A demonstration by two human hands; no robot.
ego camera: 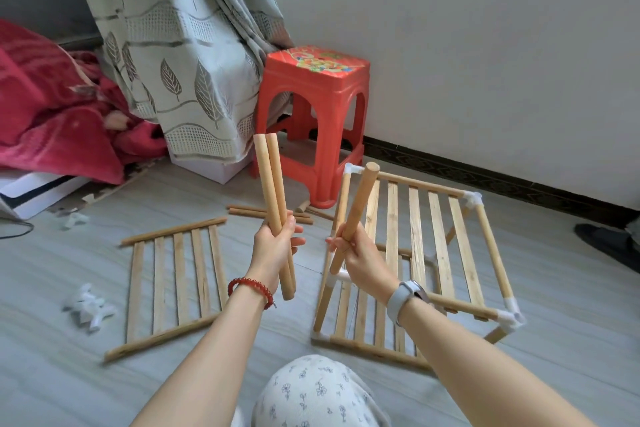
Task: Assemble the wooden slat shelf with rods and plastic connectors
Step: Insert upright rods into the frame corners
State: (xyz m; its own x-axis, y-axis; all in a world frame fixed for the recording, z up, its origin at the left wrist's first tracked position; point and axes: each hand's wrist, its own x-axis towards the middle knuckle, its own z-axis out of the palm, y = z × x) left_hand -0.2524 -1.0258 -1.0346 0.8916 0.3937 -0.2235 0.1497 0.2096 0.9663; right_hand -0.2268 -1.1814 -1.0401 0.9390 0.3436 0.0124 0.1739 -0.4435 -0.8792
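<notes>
My left hand grips two wooden rods side by side, held nearly upright in front of me. My right hand grips a single wooden rod that tilts up to the right. Behind it on the floor stands the partly built shelf: two slat panels joined by rods and white plastic connectors at the corners. A loose slat panel lies flat on the floor to the left. Spare white connectors lie in a heap further left.
A red plastic stool stands against the wall behind the rods. More loose rods lie on the floor near its feet. A leaf-patterned curtain and a red blanket fill the left. My knee is at the bottom.
</notes>
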